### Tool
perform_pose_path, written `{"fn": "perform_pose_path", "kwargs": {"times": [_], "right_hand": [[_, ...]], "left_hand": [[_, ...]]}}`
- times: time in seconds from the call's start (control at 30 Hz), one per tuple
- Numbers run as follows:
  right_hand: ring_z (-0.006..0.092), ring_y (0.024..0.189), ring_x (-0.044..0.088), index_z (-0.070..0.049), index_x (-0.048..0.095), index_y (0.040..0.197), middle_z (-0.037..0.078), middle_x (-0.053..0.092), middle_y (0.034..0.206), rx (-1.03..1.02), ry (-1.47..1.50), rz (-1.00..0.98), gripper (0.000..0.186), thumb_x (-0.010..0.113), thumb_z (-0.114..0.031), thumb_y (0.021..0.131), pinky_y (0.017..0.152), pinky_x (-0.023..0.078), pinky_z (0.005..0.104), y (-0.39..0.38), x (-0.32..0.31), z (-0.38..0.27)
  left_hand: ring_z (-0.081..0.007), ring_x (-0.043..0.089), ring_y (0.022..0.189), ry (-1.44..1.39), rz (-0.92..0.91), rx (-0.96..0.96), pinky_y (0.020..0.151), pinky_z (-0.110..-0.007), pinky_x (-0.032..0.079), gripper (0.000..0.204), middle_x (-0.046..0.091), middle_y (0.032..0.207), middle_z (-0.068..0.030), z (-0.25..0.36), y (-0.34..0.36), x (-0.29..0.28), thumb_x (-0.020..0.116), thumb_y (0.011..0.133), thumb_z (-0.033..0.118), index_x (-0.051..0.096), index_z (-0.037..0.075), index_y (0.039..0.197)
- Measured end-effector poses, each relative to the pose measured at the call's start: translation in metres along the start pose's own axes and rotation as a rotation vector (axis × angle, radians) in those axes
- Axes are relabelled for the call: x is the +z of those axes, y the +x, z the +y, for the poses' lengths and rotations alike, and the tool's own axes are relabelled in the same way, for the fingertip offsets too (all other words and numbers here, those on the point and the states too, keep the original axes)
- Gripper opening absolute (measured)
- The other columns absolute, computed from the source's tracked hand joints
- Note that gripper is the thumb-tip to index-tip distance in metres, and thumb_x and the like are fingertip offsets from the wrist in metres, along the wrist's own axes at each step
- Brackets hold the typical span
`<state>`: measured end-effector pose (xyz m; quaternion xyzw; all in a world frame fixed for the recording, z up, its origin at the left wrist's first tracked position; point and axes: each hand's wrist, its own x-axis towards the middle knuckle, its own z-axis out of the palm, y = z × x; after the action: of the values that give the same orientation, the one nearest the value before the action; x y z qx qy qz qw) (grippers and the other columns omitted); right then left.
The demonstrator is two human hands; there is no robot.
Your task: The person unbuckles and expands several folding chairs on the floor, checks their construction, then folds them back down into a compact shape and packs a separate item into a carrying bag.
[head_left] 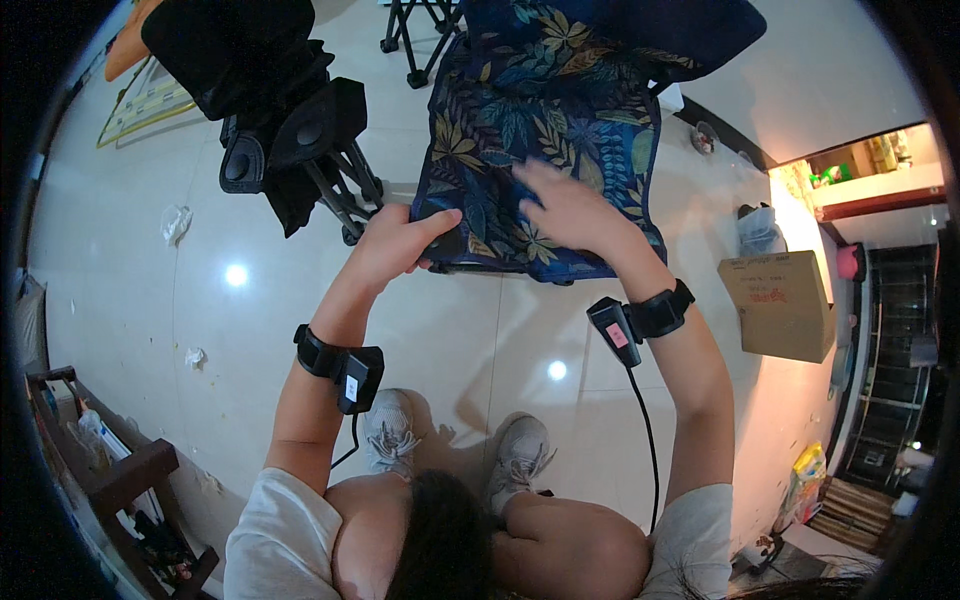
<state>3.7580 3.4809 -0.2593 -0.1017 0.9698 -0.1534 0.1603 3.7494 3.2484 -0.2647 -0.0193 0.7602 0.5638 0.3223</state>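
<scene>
A dark blue cloth with a leaf print [530, 120] lies spread over a narrow board-like stand in front of me. My left hand [395, 240] grips the cloth's near left corner, thumb on top. My right hand [570, 208] lies flat on the cloth near its front edge, fingers spread and a little blurred. Both wrists wear black bands with small black devices; a cable hangs from the right one. My grey shoes [455, 450] stand on the tiled floor below.
A black folded stand with dark fabric [290, 130] is at the upper left. A cardboard box [780, 305] sits on the floor at right, beside a plastic container. Crumpled paper scraps [175, 222] lie on the tiles. A wooden rack [110, 480] stands at lower left.
</scene>
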Motion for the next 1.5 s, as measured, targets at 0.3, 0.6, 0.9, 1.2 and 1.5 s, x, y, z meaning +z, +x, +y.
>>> {"fn": "perform_pose_path", "kwargs": {"times": [0.3,0.6,0.9,1.2,1.5], "right_hand": [[0.0318,0.112,0.045,-0.004,0.041,0.124,0.016,0.044,0.126,-0.023,0.183,0.183,0.046,0.048,-0.027,0.085,0.093,0.037,0.0369,-0.059,-0.033,0.017],[0.0215,0.109,0.046,0.003,0.04,0.122,0.01,0.048,0.121,0.343,1.806,0.848,0.042,0.04,-0.026,0.092,0.096,0.032,0.0354,-0.108,0.053,0.075],[0.0203,0.121,0.036,0.001,0.02,0.136,0.01,0.036,0.133,0.19,1.745,0.91,0.051,0.031,-0.027,0.095,0.101,0.026,0.0341,-0.086,0.03,0.048],[0.0159,0.111,0.041,-0.001,0.024,0.135,0.007,0.041,0.125,0.249,1.582,1.037,0.05,0.037,-0.022,0.092,0.094,0.029,0.0294,-0.052,0.022,0.065],[0.0178,0.122,0.032,0.003,0.007,0.137,0.013,0.027,0.138,0.158,1.635,0.972,0.062,0.04,-0.014,0.088,0.102,0.02,0.0265,-0.017,-0.029,0.049]], "left_hand": [[-0.016,0.059,0.074,0.027,0.129,0.249,0.066,-0.025,0.046,0.053,0.06,0.084,-0.0123,-0.018,0.018,-0.003,0.065,0.071,0.038,0.054,-0.007,0.096],[-0.0125,0.056,0.084,-0.164,-0.017,0.308,0.073,-0.025,0.047,0.037,0.058,0.097,-0.0079,-0.019,0.029,0.015,0.058,0.082,0.016,0.048,-0.005,0.111],[-0.0145,0.056,0.078,-0.197,0.106,0.29,0.074,-0.026,0.043,0.039,0.062,0.087,-0.0094,-0.002,0.045,0.024,0.053,0.081,0.028,0.055,-0.007,0.099],[-0.0171,0.055,0.078,-0.129,0.204,0.253,0.073,-0.027,0.043,0.041,0.061,0.088,-0.0125,0.039,0.056,0.034,0.053,0.078,0.028,0.054,-0.008,0.098],[-0.0236,0.056,0.089,-0.145,0.31,0.285,0.08,-0.029,0.041,0.047,0.059,0.095,-0.0181,0.087,0.084,0.05,0.055,0.075,0.032,0.052,-0.008,0.1]]}}
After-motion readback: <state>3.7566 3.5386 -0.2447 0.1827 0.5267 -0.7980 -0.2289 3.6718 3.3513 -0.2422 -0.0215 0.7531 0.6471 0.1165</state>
